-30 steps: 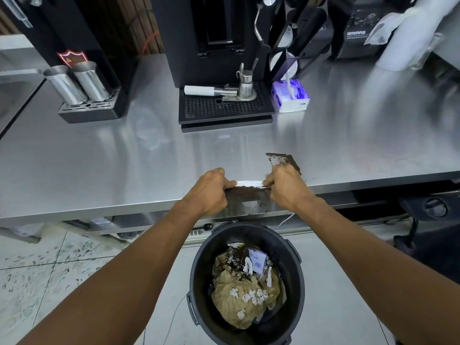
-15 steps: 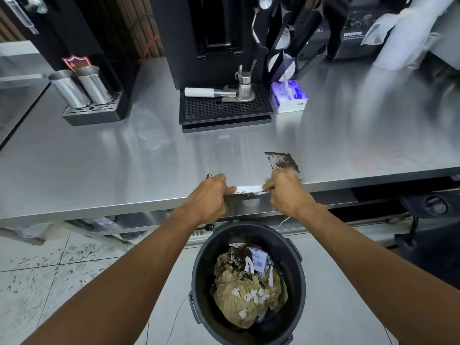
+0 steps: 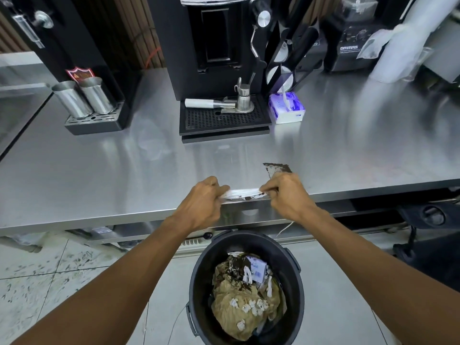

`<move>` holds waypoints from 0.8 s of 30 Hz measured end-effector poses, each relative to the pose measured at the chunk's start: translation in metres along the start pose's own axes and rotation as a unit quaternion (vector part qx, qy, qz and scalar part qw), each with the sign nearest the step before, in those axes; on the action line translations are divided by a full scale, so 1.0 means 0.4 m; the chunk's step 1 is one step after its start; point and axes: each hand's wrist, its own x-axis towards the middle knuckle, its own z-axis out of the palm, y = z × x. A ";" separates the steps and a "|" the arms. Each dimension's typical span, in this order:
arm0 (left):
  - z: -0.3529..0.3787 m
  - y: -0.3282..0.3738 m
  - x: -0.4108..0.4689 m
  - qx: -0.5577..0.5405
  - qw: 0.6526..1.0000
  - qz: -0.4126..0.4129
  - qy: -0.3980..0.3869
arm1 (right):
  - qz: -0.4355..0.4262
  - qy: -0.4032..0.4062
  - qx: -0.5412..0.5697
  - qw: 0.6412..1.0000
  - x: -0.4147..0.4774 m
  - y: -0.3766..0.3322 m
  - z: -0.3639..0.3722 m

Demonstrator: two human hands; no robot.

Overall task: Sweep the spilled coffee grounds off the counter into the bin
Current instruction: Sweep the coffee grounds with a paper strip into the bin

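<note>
A white tissue (image 3: 242,192), stained brown with coffee grounds, is stretched flat along the front edge of the steel counter (image 3: 99,185). My left hand (image 3: 204,202) pinches its left end and my right hand (image 3: 286,192) pinches its right end. A dark smear of coffee grounds (image 3: 275,168) lies on the counter just behind my right hand. The black bin (image 3: 246,287) stands on the floor directly below the tissue, holding crumpled brown paper, white scraps and dark grounds.
A black coffee machine with a drip tray (image 3: 224,120) stands at the back centre, with a tissue pack (image 3: 286,108) to its right. Two steel cups (image 3: 84,98) sit on a small tray at the left. A black chair (image 3: 430,247) is at the right.
Both hands have drawn the tissue toward me to the counter's front edge. The pile of grounds ahead of it is gone from the counter; the smear behind my right hand stays.
</note>
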 end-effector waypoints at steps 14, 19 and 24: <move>0.022 0.057 0.258 -0.025 0.999 -0.018 0.015 | 0.031 0.022 0.016 0.999 0.159 0.148 -0.123; 0.039 0.054 0.358 -0.016 0.999 -0.021 0.030 | 0.003 0.040 0.007 0.999 0.224 0.204 -0.125; 0.063 0.035 0.409 0.013 1.000 -0.003 0.014 | -0.050 0.041 -0.023 0.998 0.270 0.243 -0.104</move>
